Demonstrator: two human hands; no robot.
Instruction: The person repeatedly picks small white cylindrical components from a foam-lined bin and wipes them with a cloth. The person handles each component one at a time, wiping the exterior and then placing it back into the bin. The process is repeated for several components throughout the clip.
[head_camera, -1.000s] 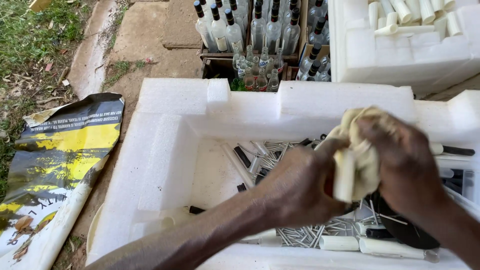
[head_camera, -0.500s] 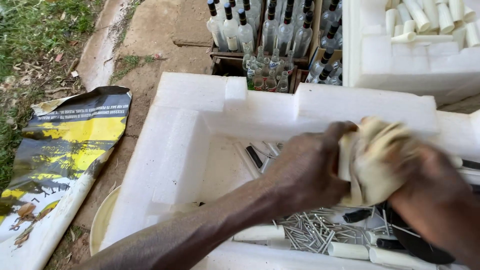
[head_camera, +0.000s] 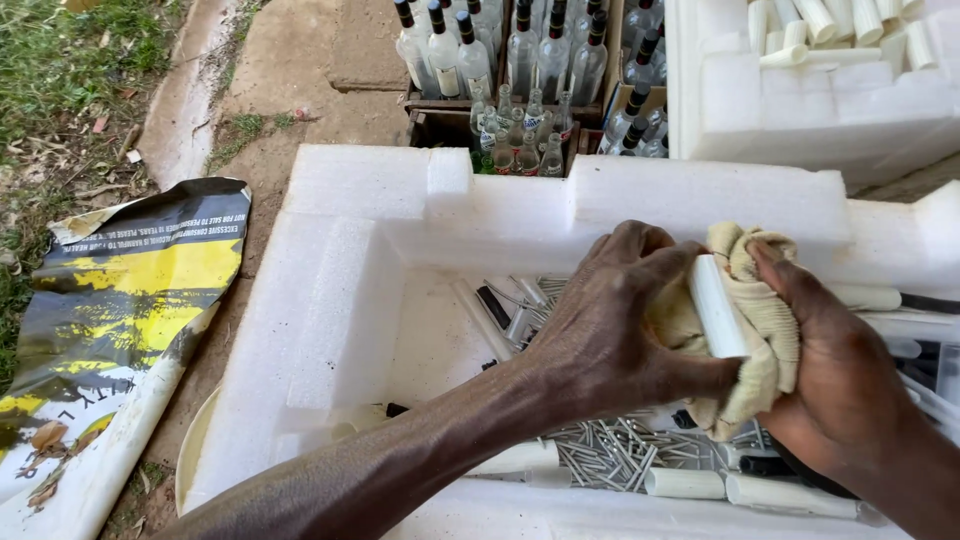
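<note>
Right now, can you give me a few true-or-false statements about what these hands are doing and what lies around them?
1. The left hand holds a white tube. True.
2. The right hand presses a beige cloth around the tube. True.
3. The hands work over a metal bucket. False: it is a white foam box.
4. Thin metal pins lie in the box. True.
5. The glass bottles stand inside the foam box. False: they stand in a crate beyond it.
6. The yellow and black bag covers the box. False: it lies on the ground beside it.
</note>
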